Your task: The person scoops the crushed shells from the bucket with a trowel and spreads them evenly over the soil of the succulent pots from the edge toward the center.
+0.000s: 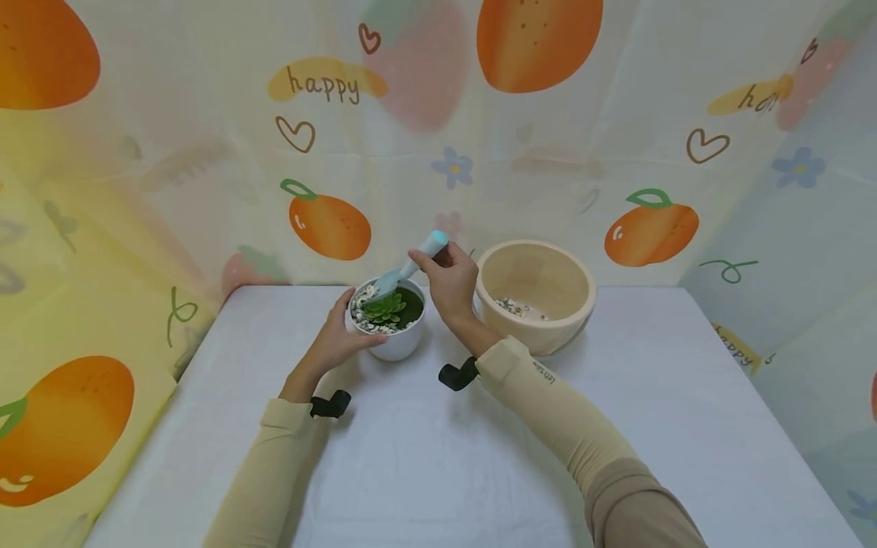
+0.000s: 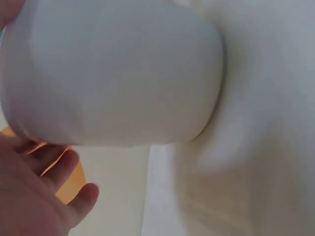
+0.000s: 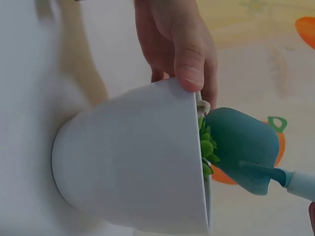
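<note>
A white flower pot (image 1: 396,348) stands upright on the table, with a green succulent (image 1: 386,309) and pale pebbles (image 1: 361,313) inside. My left hand (image 1: 337,335) grips it from the left, the thumb near the front of its rim. Between the fingers and thumb of my right hand (image 1: 454,288) is the handle of a light blue toy-like trowel (image 1: 414,267). Its blade (image 3: 243,147) tilts down over the pot's mouth, beside the succulent. In the left wrist view, the pot's wall (image 2: 123,73) fills much of the picture and hides its contents.
Right of the pot stands a large beige round planter (image 1: 541,331), with some small pebbles (image 1: 512,307) at its bottom. A white cloth covers the table (image 1: 425,457). Behind it hangs a fruit-patterned curtain (image 1: 411,183).
</note>
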Demonstrator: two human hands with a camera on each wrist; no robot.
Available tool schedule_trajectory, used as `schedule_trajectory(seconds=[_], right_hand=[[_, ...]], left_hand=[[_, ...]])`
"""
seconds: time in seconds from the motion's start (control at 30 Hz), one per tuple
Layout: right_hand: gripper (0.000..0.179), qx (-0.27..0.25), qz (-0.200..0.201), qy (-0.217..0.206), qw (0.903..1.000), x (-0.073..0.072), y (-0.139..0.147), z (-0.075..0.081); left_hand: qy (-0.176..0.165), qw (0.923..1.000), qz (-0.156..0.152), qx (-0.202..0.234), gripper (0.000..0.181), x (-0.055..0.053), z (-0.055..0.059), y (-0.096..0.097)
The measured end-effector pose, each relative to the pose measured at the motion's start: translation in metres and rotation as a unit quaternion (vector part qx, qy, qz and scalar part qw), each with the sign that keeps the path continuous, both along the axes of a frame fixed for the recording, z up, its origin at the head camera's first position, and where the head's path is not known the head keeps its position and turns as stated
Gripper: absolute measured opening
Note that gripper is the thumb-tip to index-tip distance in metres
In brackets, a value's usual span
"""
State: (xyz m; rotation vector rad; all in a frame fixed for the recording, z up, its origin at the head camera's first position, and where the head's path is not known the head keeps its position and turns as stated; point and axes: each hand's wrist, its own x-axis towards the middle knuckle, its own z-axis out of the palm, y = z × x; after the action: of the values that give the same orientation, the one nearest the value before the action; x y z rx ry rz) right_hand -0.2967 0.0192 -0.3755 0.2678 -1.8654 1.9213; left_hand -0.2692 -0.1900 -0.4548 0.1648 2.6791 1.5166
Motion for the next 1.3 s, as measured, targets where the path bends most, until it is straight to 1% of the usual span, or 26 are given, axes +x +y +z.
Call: schedule_trajectory(seconds=[0.13, 0.23, 0.37, 0.47, 0.6, 0.67, 0.77, 0.87, 0.97, 1.03, 1.17, 1.3], right_hand=[[0.025, 0.002, -0.002, 0.004, 1.0000, -0.001, 0.001, 0.001], [0.026, 0.002, 0.000, -0.002, 1.0000, -0.001, 0.001, 0.001], [0.027, -0.001, 0.000, -0.018, 0.9998, -0.001, 0.001, 0.000], [0.026, 0.001, -0.004, -0.031, 0.9995, -0.001, 0.000, -0.002], [0.025, 0.004, 0.000, -0.041, 0.9992, 0.001, -0.002, -0.002], [0.025, 0.005, 0.003, -0.041, 0.9991, 0.002, -0.003, -0.002], [0.025, 0.002, 0.004, -0.038, 0.9993, 0.003, -0.004, -0.003], [0.024, -0.001, 0.001, -0.025, 0.9997, 0.003, -0.005, -0.004], [0.025, 0.001, 0.002, -0.008, 1.0000, 0.003, -0.005, -0.004], [0.025, 0.004, 0.003, 0.003, 1.0000, 0.003, -0.005, -0.003], [0.024, 0.011, -0.005, 0.017, 0.9998, 0.003, -0.003, -0.001], [0.024, 0.014, -0.007, 0.018, 0.9997, 0.003, -0.001, 0.000]], left_hand=[[-0.013, 0.9997, -0.021, -0.006, 0.119, -0.004, 0.003, -0.004], [-0.021, 0.9994, -0.027, 0.002, 0.120, -0.007, 0.003, -0.005], [-0.021, 0.9996, -0.017, 0.006, 0.119, -0.006, 0.002, -0.003], [-0.017, 0.9998, -0.004, 0.003, 0.120, -0.004, 0.001, -0.001], [-0.022, 0.9997, 0.007, 0.002, 0.122, -0.001, 0.001, 0.000], [-0.023, 0.9997, 0.002, -0.002, 0.122, 0.000, 0.001, -0.002], [-0.019, 0.9997, -0.016, 0.005, 0.118, -0.001, 0.002, -0.007], [-0.011, 0.9991, -0.037, 0.018, 0.112, -0.004, 0.000, -0.011], [-0.011, 0.9984, -0.046, 0.030, 0.111, -0.006, -0.002, -0.012], [-0.012, 0.9984, -0.043, 0.034, 0.110, -0.005, -0.002, -0.011], [-0.015, 0.9989, -0.022, 0.038, 0.112, -0.002, -0.003, -0.005], [-0.003, 0.9993, 0.000, 0.037, 0.113, 0.003, -0.002, 0.000]])
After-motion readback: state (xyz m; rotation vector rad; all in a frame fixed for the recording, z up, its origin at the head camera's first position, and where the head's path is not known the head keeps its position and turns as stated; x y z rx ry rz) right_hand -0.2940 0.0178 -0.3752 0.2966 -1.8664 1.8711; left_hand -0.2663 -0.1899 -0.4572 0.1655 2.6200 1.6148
